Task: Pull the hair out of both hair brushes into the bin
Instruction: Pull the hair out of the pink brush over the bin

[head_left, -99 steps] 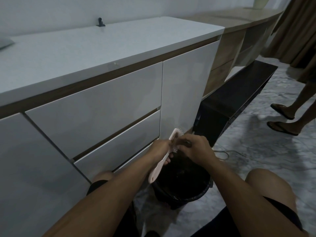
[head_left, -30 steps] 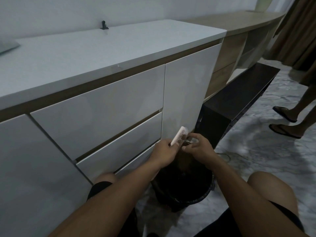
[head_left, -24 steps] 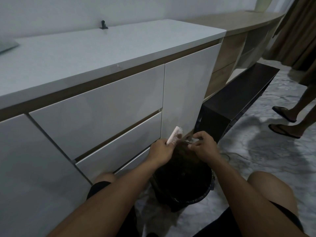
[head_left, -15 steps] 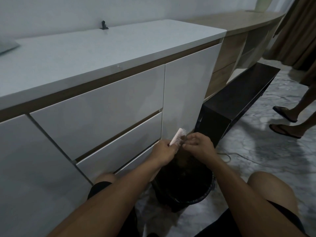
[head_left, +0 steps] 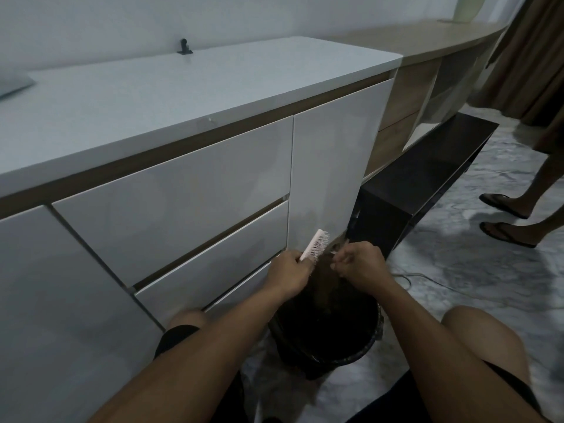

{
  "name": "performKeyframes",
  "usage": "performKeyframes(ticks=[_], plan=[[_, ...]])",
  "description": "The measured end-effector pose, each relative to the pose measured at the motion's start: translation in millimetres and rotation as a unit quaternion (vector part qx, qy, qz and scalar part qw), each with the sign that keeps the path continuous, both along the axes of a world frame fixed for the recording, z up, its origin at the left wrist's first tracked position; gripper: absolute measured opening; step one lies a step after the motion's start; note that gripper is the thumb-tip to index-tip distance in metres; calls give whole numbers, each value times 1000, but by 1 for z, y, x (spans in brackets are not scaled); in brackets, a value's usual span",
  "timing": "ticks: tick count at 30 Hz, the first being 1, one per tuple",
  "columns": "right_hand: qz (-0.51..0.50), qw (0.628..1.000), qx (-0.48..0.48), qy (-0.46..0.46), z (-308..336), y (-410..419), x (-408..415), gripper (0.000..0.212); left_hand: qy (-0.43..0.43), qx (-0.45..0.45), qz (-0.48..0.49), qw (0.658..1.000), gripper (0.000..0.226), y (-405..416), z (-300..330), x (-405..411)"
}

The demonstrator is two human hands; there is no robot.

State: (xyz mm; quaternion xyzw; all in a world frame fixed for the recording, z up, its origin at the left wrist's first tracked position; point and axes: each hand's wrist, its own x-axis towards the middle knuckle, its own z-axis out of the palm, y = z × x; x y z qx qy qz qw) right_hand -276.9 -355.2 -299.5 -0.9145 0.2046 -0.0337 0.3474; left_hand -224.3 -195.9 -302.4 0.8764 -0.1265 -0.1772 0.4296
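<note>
My left hand [head_left: 290, 274] grips a pink hair brush [head_left: 316, 245] by its handle, head tilted up and to the right, bristles facing right. My right hand [head_left: 358, 265] is just right of the bristles, its fingertips pinched together on a thin tuft of hair [head_left: 335, 251] beside the brush head. Both hands hover over a black bin [head_left: 357, 346] that stands on the floor between my knees. Dark hair lies inside the bin. Only one brush is visible.
A white drawer cabinet [head_left: 183, 190] stands directly behind the bin. A low black bench [head_left: 421, 178] is to the right of it. Another person's feet in sandals [head_left: 506, 221] stand on the marble floor at right. A thin cable [head_left: 412, 276] lies near the bin.
My right hand has drawn slightly away to the right of the bristles, pinching hair. The left hand keeps the brush in nearly the same place above the bin.
</note>
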Motion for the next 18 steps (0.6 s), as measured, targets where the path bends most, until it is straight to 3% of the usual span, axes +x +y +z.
performKeyframes(ticks=[5,13,18], plan=[[23,998,25,47,3,-4,-3,7,5,2,5,1000,37,3,1,-1],[15,997,65,-31,-1,6,-1,30,116,-49,-14,992,16,-1,16,-10],[15,996,77,-34,-7,10,-1,20,129,-45,-24,990,16,-2,17,-10]])
